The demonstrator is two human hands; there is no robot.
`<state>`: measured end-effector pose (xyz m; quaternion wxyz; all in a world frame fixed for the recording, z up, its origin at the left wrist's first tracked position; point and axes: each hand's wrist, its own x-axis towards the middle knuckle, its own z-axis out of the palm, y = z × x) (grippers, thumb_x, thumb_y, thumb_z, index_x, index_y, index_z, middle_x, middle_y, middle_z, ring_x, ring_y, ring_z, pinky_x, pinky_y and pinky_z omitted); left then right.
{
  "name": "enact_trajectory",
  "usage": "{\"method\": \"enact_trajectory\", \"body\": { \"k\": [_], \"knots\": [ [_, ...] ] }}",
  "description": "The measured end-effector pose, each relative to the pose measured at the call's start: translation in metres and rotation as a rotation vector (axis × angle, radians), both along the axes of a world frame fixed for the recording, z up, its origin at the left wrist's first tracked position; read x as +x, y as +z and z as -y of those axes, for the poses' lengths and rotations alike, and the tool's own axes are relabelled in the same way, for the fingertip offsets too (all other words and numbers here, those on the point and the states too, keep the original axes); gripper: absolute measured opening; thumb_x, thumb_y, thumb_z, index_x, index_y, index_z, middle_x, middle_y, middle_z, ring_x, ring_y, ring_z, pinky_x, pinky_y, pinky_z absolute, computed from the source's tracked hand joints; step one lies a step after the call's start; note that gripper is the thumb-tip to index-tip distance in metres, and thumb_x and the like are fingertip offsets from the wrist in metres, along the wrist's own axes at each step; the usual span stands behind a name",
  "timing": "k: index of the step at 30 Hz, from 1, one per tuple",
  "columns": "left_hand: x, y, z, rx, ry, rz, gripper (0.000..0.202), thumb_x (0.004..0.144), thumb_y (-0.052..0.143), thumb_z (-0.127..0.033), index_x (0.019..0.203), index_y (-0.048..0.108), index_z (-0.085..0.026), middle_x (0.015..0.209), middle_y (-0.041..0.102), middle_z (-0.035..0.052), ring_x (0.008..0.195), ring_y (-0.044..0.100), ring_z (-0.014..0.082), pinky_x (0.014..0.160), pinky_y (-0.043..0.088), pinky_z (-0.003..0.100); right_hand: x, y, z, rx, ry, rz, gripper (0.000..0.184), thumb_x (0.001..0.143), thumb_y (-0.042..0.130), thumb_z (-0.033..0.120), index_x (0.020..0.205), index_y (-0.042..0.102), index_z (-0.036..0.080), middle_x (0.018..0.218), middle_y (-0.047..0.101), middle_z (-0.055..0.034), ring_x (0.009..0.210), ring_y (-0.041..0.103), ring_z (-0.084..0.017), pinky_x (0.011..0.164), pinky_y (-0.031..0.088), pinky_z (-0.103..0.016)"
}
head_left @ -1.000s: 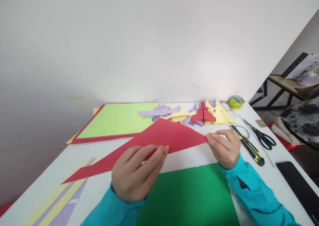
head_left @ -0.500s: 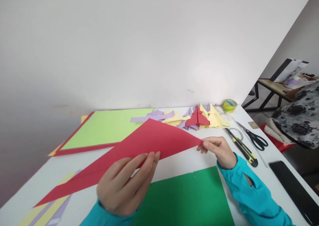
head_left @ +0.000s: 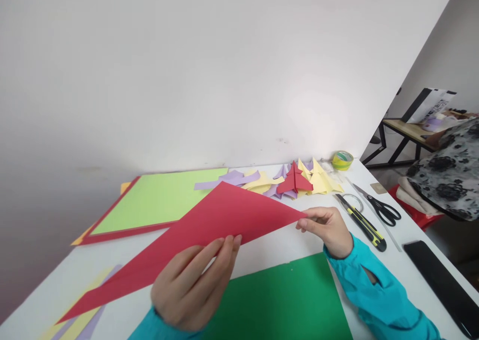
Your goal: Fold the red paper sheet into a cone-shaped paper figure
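Observation:
A sheet of red paper (head_left: 220,212), folded to a long pointed shape, is held above the table between both hands. My left hand (head_left: 194,282) pinches its lower edge near the middle; the thumb is hidden behind the fingers. At the paper's right tip my right hand (head_left: 329,227) grips the corner between thumb and fingers. Below lies a green sheet (head_left: 277,300), partly covered by my left hand and sleeve. The paper's narrow left end reaches over yellow and purple paper strips (head_left: 88,320).
Light green sheets (head_left: 149,200) lie at the back left over red ones. Folded paper pieces, one a red plane (head_left: 295,179), sit along the wall beside a tape roll (head_left: 342,160). To the right are a utility knife (head_left: 362,222), scissors (head_left: 379,207) and a black phone-like slab (head_left: 441,280).
Both hands keep their hold on the red paper, and its left end has shifted slightly right and down. The camera view has tilted a little.

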<state>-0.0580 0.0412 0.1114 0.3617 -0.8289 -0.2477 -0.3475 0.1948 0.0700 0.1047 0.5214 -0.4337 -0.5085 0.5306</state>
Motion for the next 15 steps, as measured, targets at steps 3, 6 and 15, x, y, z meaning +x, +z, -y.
{"method": "enact_trajectory", "body": {
  "k": [3,6,15],
  "knots": [
    [0.0011,0.0,0.0,0.001,0.003,-0.002,0.021,0.077,0.057,0.006,0.088,0.066,-0.008,0.085,0.071,0.0096,0.081,0.063,0.0222,0.068,0.046,0.037,0.0,0.0006,0.0,0.004,-0.021,0.005,0.029,0.058,0.078,0.045,0.07,0.073,0.019,0.06,0.069,-0.0037,0.052,0.059,-0.012,0.053,0.05,-0.026],
    [0.0023,-0.0004,-0.0009,-0.001,0.008,0.001,0.021,0.076,0.058,0.006,0.089,0.067,-0.008,0.085,0.07,0.0094,0.081,0.063,0.0221,0.068,0.046,0.037,0.0013,0.0001,-0.0004,0.009,-0.059,0.031,0.029,0.061,0.076,0.047,0.064,0.072,0.019,0.055,0.067,-0.0032,0.049,0.057,-0.012,0.051,0.048,-0.025],
    [0.005,-0.002,0.0003,-0.002,-0.005,0.008,0.02,0.079,0.053,0.008,0.089,0.066,-0.004,0.083,0.07,0.0105,0.082,0.062,0.022,0.066,0.044,0.036,0.006,-0.0014,0.003,0.085,-0.166,0.188,0.032,0.067,0.073,0.044,0.051,0.062,0.018,0.047,0.059,0.0,0.047,0.049,-0.01,0.051,0.041,-0.025]
  ]
}}
